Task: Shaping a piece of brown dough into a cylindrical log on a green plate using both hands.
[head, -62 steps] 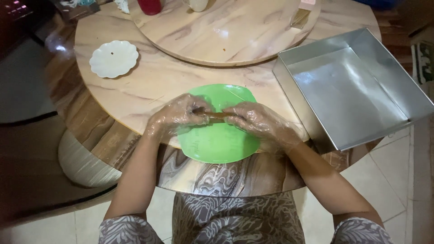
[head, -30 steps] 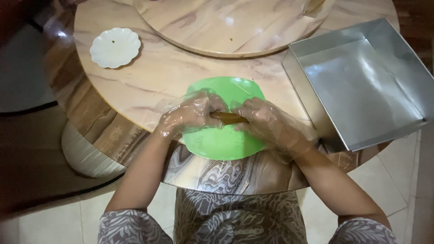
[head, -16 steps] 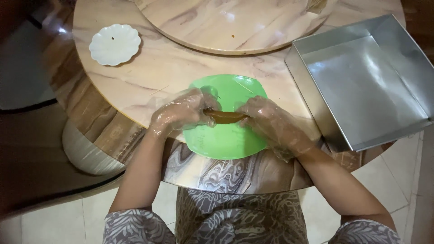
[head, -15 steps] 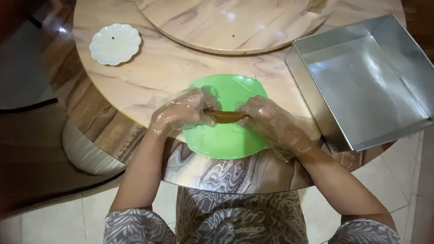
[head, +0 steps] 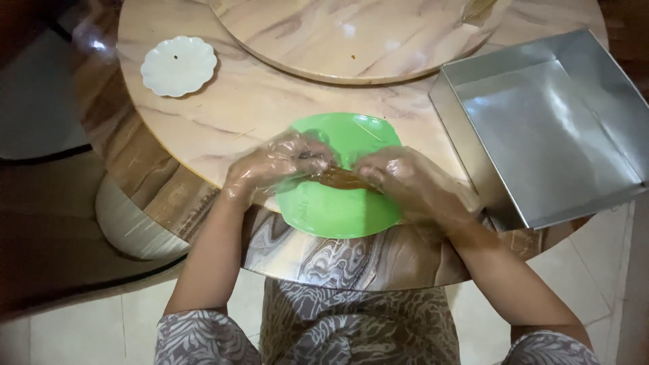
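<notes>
Together, the left hand [head: 274, 167] and the right hand [head: 405, 182], both in clear plastic gloves, close their grip on the two ends of a brown strip of food [head: 338, 179] held just above a green plate [head: 341, 203]. That plate rests on the marble desk [head: 236, 108], between a small white dish [head: 178, 65] and a metal tray [head: 547, 128].

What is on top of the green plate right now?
On the green plate lies a brown strip of food, held between the gloved left hand and right hand. The hands cover its ends and part of the plate, so anything beneath them is hidden.
</notes>
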